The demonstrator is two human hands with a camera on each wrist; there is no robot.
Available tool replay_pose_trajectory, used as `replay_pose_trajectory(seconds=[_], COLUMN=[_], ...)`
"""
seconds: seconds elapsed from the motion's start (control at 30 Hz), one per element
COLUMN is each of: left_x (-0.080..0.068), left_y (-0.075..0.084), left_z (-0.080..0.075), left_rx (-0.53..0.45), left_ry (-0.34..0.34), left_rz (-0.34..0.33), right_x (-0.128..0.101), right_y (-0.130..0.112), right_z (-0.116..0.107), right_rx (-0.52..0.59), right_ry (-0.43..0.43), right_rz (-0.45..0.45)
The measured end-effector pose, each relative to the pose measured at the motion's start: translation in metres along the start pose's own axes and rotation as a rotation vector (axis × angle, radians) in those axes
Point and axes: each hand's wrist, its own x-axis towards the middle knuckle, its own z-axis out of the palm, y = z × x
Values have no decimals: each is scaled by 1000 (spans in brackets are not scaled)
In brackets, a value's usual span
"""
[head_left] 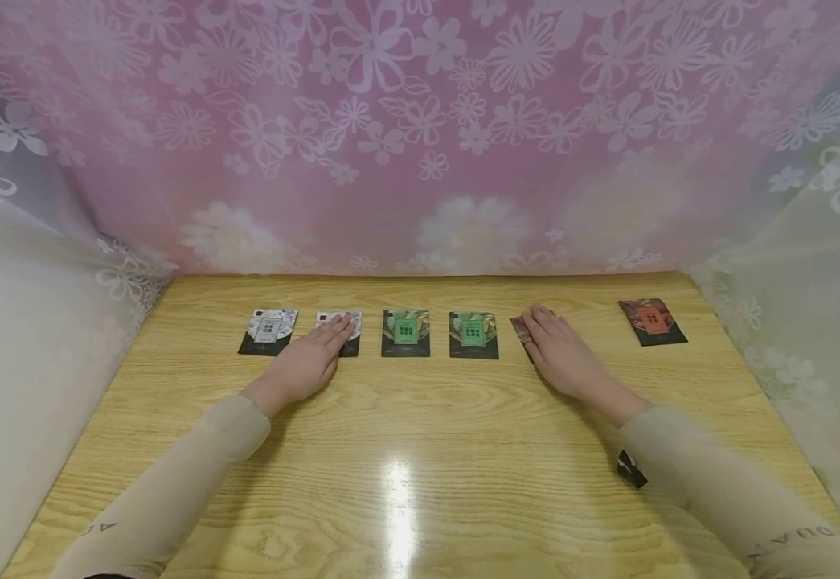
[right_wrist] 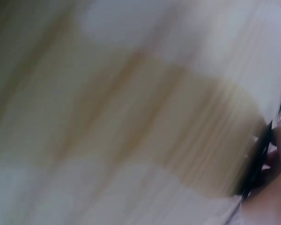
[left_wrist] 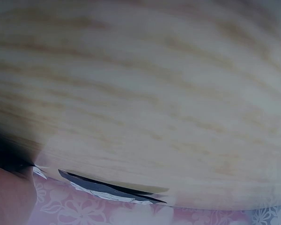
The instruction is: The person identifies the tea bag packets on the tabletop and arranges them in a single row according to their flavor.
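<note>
Six flat packets in row across far half of light wooden desk (head_left: 420,450), floral pink curtain (head_left: 420,137) behind.
Leftmost: white-patterned packet (head_left: 268,330).
Just right: second white packet (head_left: 343,330), left hand (head_left: 309,362) flat on it.
Centre: two green-labelled packets (head_left: 406,332) (head_left: 473,334) side by side.
Right of those: dark red packet (head_left: 523,334) under right hand (head_left: 560,354).
Far right, apart: red-brown packet (head_left: 652,321).
Small dark object (head_left: 631,469) beside right forearm, near edge.

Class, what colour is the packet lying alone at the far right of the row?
Reddish-brown packet, clearest in the head view.
</note>
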Motion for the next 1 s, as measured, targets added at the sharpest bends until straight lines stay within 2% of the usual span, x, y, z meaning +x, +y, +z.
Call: replay_pose_trajectory(seconds=[0.23,0.43,0.6,0.8,1.0], left_x=[0,0,0,0,0], left_y=[-1,-1,0,-2,-3], left_z=[2,2,2,3,3], left_rx=[3,-1,0,3,-1], left_ry=[5,-1,-6,-6,3], left_rz=[6,3,1,1,4], right_x=[3,4,1,-6,-11], right_y=[-11,-19,-19,-13,-13], right_z=[3,2,-3,-5,-3], right_rx=[77,90,45,27,28], right_ry=[8,15,18,-20,-40], right_rz=[111,183,162,110,114])
